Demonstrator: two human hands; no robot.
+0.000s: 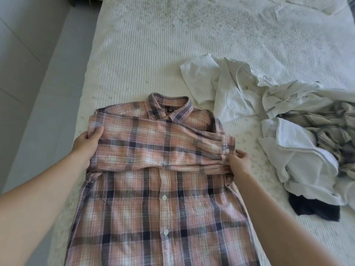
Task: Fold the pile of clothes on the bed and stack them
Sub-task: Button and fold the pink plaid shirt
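Left hand (90,140) gripping; right hand (238,162) pinching.

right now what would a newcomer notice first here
A pink and navy plaid button-up shirt lies spread at the near edge of the white textured bed, its sleeves folded across the chest. The left hand and right hand grip its sides. A rumpled pile of white and grey clothes sits right.

Your plaid shirt (153,198) lies buttoned and face up on the bed (153,45), collar toward 12 o'clock, with a sleeve folded across its chest. Your left hand (86,143) grips the fold at 9 o'clock, thumb on top. Your right hand (238,162) pinches the cuff end at 3 o'clock. The unfolded pile (288,121) sits at 2 o'clock, apart from the shirt.
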